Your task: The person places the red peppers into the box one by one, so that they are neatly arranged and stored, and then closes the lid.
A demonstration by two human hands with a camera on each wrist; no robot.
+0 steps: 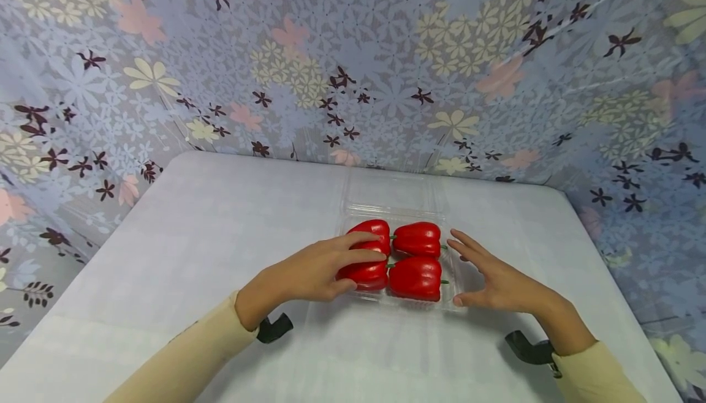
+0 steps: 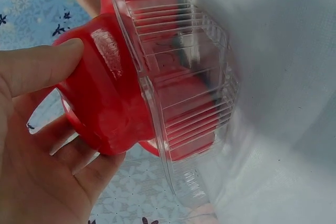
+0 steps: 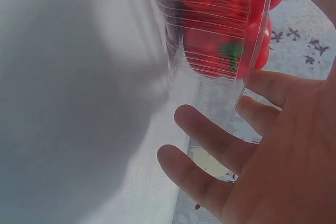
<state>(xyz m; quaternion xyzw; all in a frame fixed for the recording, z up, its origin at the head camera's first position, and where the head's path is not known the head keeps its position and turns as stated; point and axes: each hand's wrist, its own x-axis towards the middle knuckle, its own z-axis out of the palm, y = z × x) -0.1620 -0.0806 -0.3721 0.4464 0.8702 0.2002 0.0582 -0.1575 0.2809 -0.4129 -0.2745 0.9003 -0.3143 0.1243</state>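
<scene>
Four-sided and see-through, a plastic clamshell box (image 1: 455, 293) holds several glossy red bell peppers with green stems. My left hand (image 1: 317, 268) lies over the left side of the box. It grips the front left bell pepper (image 2: 105, 87), thumb on one side and fingers round the other, while its fingers reach across toward the back left pepper (image 1: 372, 227). On the right are the front right pepper (image 1: 415, 279) and the back right pepper (image 1: 417, 239). My right hand (image 1: 499, 280) is beside the box's right wall, fingers spread, holding nothing.
The clear lid (image 1: 388, 192) is folded back behind the box, toward the far edge of the table. A white cloth covers the table (image 1: 231, 219). Behind it hangs a flowered curtain (image 1: 358, 72). Dark wrist mounts (image 1: 274, 329) sit under both forearms.
</scene>
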